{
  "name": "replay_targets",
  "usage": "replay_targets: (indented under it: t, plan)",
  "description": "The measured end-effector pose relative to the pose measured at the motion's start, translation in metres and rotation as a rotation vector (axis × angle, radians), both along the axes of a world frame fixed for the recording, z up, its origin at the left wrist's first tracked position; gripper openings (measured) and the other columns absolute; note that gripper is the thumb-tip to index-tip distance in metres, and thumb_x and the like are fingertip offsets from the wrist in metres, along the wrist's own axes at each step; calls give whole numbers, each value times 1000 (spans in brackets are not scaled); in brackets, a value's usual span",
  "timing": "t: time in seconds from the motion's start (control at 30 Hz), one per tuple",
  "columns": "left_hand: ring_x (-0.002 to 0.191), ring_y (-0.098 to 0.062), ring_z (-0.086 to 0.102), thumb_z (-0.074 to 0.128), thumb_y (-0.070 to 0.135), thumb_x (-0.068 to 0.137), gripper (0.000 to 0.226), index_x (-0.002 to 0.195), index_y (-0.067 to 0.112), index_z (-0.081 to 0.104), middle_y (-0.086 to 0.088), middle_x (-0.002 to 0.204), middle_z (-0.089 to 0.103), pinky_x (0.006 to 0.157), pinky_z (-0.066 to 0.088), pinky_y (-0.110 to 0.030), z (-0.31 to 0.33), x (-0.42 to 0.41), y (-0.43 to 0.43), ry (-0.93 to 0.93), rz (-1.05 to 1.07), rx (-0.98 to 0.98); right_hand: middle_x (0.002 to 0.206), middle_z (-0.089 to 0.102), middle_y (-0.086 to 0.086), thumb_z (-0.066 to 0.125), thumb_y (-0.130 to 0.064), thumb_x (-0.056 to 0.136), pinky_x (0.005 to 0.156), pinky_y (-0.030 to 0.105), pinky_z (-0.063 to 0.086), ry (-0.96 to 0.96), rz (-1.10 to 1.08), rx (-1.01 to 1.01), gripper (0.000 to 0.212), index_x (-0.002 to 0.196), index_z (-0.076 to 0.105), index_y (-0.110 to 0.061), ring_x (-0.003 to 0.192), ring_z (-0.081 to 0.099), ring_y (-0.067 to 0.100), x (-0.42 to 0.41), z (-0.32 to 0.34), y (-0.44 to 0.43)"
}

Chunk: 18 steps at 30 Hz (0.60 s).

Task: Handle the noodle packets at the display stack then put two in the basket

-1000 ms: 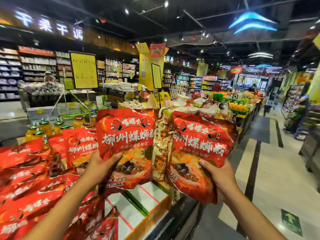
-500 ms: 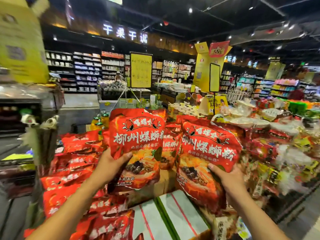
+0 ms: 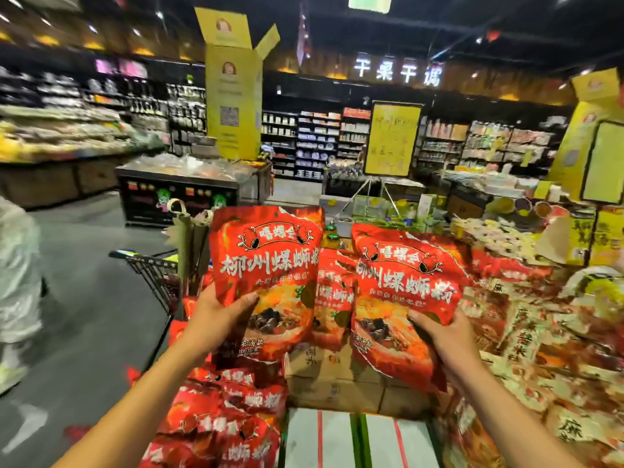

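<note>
Two red noodle packets held upright over a supermarket display, read from left to right, with places given relative to the shopping cart [image 3: 148, 268].

Far left of the cart, a person in pale clothing [image 3: 17, 282] stands on the grey floor [image 3: 91, 332], which lies open between that figure and the cart's dark rim. Just right of the cart, the left hand [image 3: 216, 319] grips the left packet [image 3: 266, 265] by its lower left corner, thumb laid across the printed face and fingers curled behind, so the label stands upright and readable. Below this hand, and right of the cart's wire wall, a heap of like red packets [image 3: 223, 423] lies slumped on the display surface [image 3: 337, 393], whose bare cardboard shows between the two arms. A white carton with green and red stripes [image 3: 358, 440] sits nearest the camera.

Further right, the right hand [image 3: 442, 336] clamps the right packet [image 3: 401, 298] at its lower right edge, thumb in front and fingers wrapped behind; this packet tilts slightly, top leaning left. A narrow gap keeps the two packets apart. Beyond them, more stacked goods [image 3: 540, 332] crowd the display's right side, leaving little free room there; the open room lies on the cart's side.
</note>
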<state>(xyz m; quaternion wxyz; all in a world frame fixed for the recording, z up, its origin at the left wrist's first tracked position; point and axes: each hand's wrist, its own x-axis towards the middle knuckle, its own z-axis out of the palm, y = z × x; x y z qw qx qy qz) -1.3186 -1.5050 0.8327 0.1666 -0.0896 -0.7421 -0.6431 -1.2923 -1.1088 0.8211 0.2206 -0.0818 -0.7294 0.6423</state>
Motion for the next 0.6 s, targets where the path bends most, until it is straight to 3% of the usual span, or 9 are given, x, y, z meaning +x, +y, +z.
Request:
replay_targets:
  t: [0.07, 0.13, 0.2, 0.23, 0.33, 0.4, 0.5, 0.6]
  plan:
    - [88, 4, 72, 77, 15, 90, 27, 109, 32, 68, 13, 97, 78, 81, 54, -26, -3, 4, -3, -4, 55, -1, 100, 79, 1, 87, -21, 80, 90, 49, 60, 6, 38, 38, 34, 110, 71, -20, 93, 76, 25, -16, -4, 1]
    - [86, 4, 72, 77, 13, 90, 26, 107, 31, 68, 22, 95, 77, 79, 54, -27, -5, 8, -6, -5, 102, -5, 97, 76, -2, 83, -16, 85, 78, 33, 60, 11, 82, 82, 26, 107, 69, -19, 86, 74, 14, -28, -7, -3]
    - [85, 2, 73, 78, 12, 90, 26, 107, 31, 69, 21, 94, 78, 79, 54, -29, -7, 11, -10, -20, 142, 18, 95, 72, -8, 79, -9, 89, 63, 13, 53, 15, 129, 123, 24, 109, 67, -15, 75, 70, 1, -43, -15, -5]
    - [88, -1, 74, 79, 14, 90, 26, 106, 32, 71, 19, 96, 78, 80, 55, -32, -8, 12, -11, -24, 162, 26, 94, 71, -9, 78, -8, 89, 60, 10, 50, 6, 145, 147, 24, 109, 66, -13, 72, 69, 0, -50, -20, -6]
    - [92, -8, 75, 82, 19, 88, 30, 101, 44, 73, 13, 101, 79, 81, 57, -34, -10, 18, -16, -13, 215, 23, 96, 71, -7, 80, -11, 88, 69, 21, 50, -33, 188, 218, 26, 111, 66, -12, 85, 67, 7, -73, -40, -12]
    - [83, -6, 75, 78, 15, 90, 26, 103, 35, 71, 6, 98, 79, 71, 59, -29, -12, 21, -18, -18, 241, 20, 97, 71, -8, 80, -12, 88, 77, 30, 51, -69, 214, 240, 26, 111, 66, -14, 89, 67, 11, -87, -54, -16]
    - [75, -13, 76, 74, 11, 92, 23, 112, 18, 67, -5, 95, 78, 58, 60, -23, -10, 26, -18, -34, 253, 25, 97, 70, -9, 79, -11, 89, 81, 31, 50, -91, 273, 240, 26, 109, 65, -19, 92, 68, 16, -107, -71, -30]
    - [75, -12, 76, 74, 10, 93, 22, 112, 17, 67, 2, 93, 79, 57, 58, -20, -11, 28, -21, -40, 289, 20, 103, 72, -2, 78, -10, 90, 83, 35, 54, -126, 347, 213, 26, 110, 65, -19, 93, 68, 15, -127, -80, -45]
